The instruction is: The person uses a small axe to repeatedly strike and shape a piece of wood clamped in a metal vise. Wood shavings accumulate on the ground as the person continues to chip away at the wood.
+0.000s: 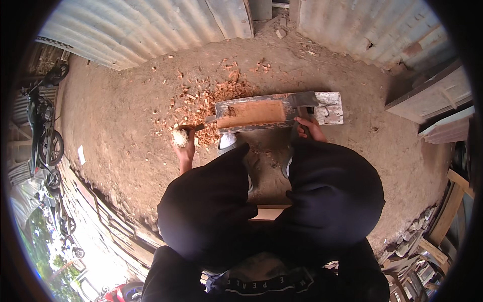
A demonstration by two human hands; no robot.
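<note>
A long block of wood (251, 115) lies across in front of my knees, dark at its edges, with a reddish-brown hollow cut into its top. My left hand (185, 147) is closed round a chisel (197, 127); its pale handle end (179, 137) looks frayed, and its dark blade points toward the block's left end. At the near right edge of the block is my right hand (312, 131), its fingers curled beside a dark upright piece (295, 132). What those fingers grip is partly hidden. A weathered whitish plank (329, 108) shows under the block's right end.
Wood shavings (204, 103) cover the dirt floor by the block's left end. My shoe (227, 142) stands close to its near side. Corrugated metal sheets (151, 30) rise beyond. Motorcycles (43, 126) are at far left; scrap wood (443, 221) is at right.
</note>
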